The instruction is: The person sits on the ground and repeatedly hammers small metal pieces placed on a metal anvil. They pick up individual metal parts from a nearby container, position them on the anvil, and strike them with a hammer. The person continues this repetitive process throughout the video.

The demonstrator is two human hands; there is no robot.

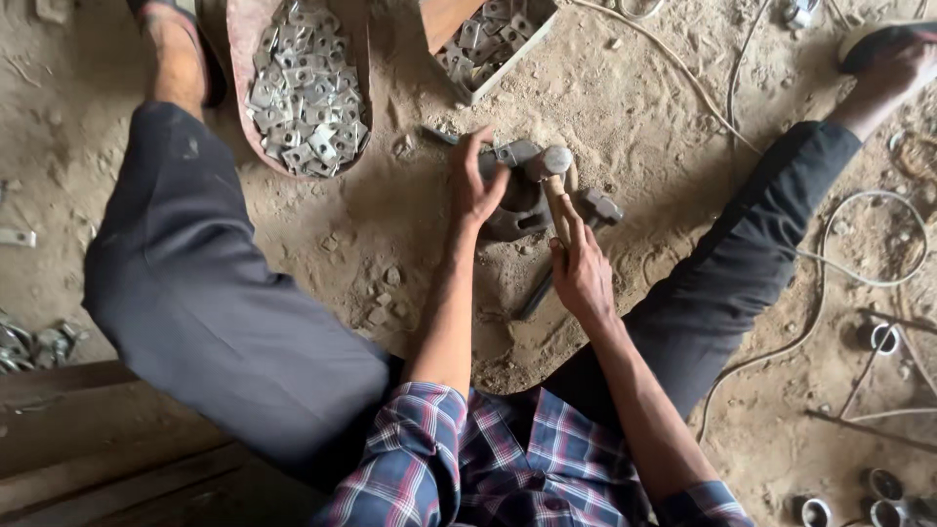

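Sitting on the dirt floor, you are working a small metal piece [515,152] on a dark iron block [517,210] at centre. Head view: your left hand [475,181] is pinching the piece with fingers closed, right beside the hammer head [556,161]. Risk, as I judge it: a glancing blow could catch those fingertips. Your right hand [583,273] is wrapping shut around the wooden handle [561,210]. A pan of stamped plates [305,88] is lying at eleven o'clock.
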